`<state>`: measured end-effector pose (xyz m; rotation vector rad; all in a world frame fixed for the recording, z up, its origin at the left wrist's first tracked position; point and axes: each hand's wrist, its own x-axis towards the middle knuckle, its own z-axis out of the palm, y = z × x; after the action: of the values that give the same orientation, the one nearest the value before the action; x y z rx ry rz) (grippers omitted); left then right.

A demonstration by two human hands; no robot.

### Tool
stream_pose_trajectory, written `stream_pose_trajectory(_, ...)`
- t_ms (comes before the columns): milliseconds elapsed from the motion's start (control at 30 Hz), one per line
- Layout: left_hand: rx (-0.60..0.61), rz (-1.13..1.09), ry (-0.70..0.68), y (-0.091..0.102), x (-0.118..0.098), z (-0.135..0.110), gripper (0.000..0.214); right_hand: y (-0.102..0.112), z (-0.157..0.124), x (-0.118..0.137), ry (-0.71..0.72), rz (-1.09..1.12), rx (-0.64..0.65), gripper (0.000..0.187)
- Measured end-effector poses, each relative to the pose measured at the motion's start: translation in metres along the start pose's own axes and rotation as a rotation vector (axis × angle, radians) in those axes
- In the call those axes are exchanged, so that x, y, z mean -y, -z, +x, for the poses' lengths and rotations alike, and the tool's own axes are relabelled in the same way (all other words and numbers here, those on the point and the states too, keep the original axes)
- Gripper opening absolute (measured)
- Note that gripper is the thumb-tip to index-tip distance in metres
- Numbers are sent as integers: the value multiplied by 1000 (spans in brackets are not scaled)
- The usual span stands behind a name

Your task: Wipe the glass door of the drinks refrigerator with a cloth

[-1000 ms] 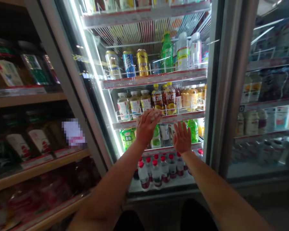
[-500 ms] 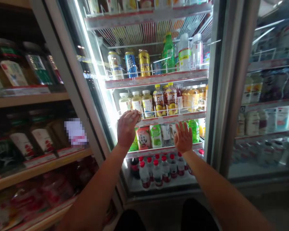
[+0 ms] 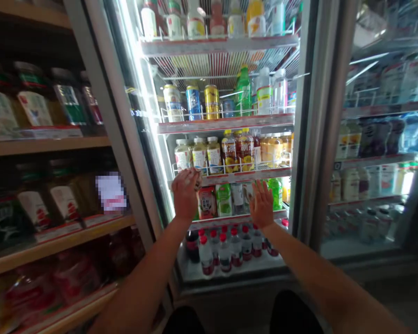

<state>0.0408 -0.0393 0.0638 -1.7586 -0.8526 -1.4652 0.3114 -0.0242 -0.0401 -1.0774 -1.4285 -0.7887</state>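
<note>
My left hand (image 3: 185,192) is raised before the left side of a lit drinks fridge, its fingers curled around a small crumpled cloth (image 3: 198,180). Just behind it are the white-capped bottles (image 3: 199,155) of a middle shelf and a red drink pack (image 3: 206,202) below. My right hand (image 3: 262,204) is lifted on the right with its palm forward and fingers spread, holding nothing. Near it stand a green bottle (image 3: 276,192) and a green-labelled drink (image 3: 224,199). Whether either hand touches the fridge's glass front I cannot tell.
Wooden shelves (image 3: 55,144) of bottles stand at the left, with a blurred-out tag (image 3: 110,191). A metal door frame (image 3: 329,116) rises at the right, beside another glass-fronted fridge (image 3: 372,185). Red-capped bottles (image 3: 225,254) fill the bottom level.
The view has tilted upward and shifted, showing more of the top shelf. My left hand has moved slightly down and right against the shelves; my right hand stays spread in nearly the same place.
</note>
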Motion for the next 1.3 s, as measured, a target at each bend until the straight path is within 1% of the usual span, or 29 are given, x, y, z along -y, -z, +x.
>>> stream_pose_trajectory(67, -7, -34, 17, -11, -14, -7, 37, 8, 6, 13, -33, 49, -7, 61)
stream_pose_trajectory(100, -17, -60, 30, -17, -24, -10, 38, 13, 11, 20, -22, 84, -4, 62)
stream_pose_trajectory(200, -56, -189, 124, -39, -57, -17, 42, 21, 28, 45, 117, 243, 55, 65)
stream_pose_trajectory(267, -67, -326, 241, -52, -78, -16, 42, 22, 41, 60, 200, 356, 124, 66)
stream_pose_trajectory(300, -69, -393, 300, -57, -86, -15, 42, 21, 48, 67, 211, 390, 157, 66)
stream_pose_trajectory(367, -74, -495, 387, -64, -99, -10, 44, 16, 61, 76, 183, 392, 205, 64)
stream_pose_trajectory(467, -74, -555, 402, -62, -104, -7, 47, 7, 74, 84, 115, 256, 235, 60)
stream_pose_trajectory(533, -63, -566, 363, -52, -97, -10, 48, 2, 75, 85, 114, 135, 242, 60)
stream_pose_trajectory(600, -43, -511, 280, -37, -83, -17, 48, 1, 72, 83, 156, 33, 229, 59)
stream_pose_trajectory(700, -10, -284, 127, -17, -52, -33, 49, 2, 67, 74, 268, -57, 190, 56)
stream_pose_trajectory(800, 28, -79, 60, -8, -21, -51, 53, 9, 77, 55, 393, -106, 148, 51)
stream_pose_trajectory(867, 95, -15, 46, -7, -4, -65, 57, 15, 92, 35, 412, -135, 109, 51)
stream_pose_trajectory(933, 163, 4, 40, -10, 10, -81, 59, 21, 105, 10, 330, -143, 44, 51)
stream_pose_trajectory(967, 189, 6, 37, -12, 17, -89, 58, 24, 108, -3, 275, -134, -5, 51)
stream_pose_trajectory(1000, 206, 6, 34, -14, 23, -96, 57, 26, 108, -15, 252, -112, -43, 52)
stream_pose_trajectory(1033, 211, 10, 34, -17, 28, -104, 55, 28, 106, -27, 265, -88, -60, 54)
stream_pose_trajectory(1100, 211, 25, 30, -22, 37, -115, 53, 31, 98, -47, 322, -65, -50, 55)
stream_pose_trajectory(1200, 205, 70, 12, -28, 45, -124, 53, 36, 95, -69, 384, -82, -18, 53)
stream_pose_trajectory(1233, 197, 83, -3, -30, 46, -125, 54, 37, 99, -75, 374, -89, -29, 53)
stream_pose_trajectory(1300, 181, 99, -27, -30, 46, -125, 55, 38, 111, -86, 298, -88, -99, 53)
